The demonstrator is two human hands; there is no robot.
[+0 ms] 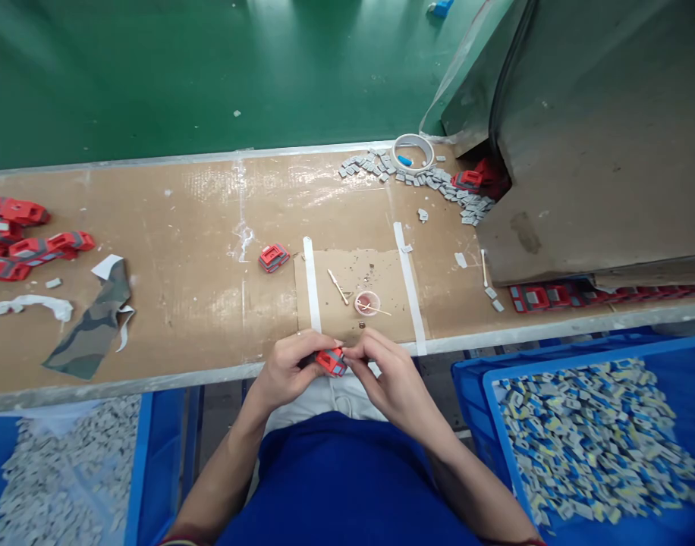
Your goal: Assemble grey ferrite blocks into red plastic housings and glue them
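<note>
Clamped between the thumb and fingers of the left hand (290, 368), at the table's near edge: a small red-and-grey molded piece (330, 362). Drawn in at its right end, with thumb and fingertips close together, the right hand (390, 375), exact grip too small to tell. Just beyond, on a long table (182, 205) surfaced in creased, glossy brown covering, a cardboard patch (353, 265) speckled with dark bits, between a left white tape strip (312, 284) and a right white tape strip (410, 288). On the patch, a slim white-ended tool (338, 287) and a round, translucent cup (366, 303) of reddish contents, crossed by thin sticks. Left of the patch, a lone red piece (274, 258); farther left, past a broad flat stretch of brown, camouflage fabric (91, 334) with pointed corners and clustered red pieces (23, 227). Near the far edge, a tape roll (413, 154) beside scattered grey chips (438, 186). Overhanging the table's right end, a bulky, flat-sided housing (598, 136). Below the pale near edge, on either side of the body, a left blue bin (146, 455) and a right blue bin (495, 425), both heaped with small pieces. Past the far edge, smooth green floor (154, 76), wide and shiny under reflected light.
</note>
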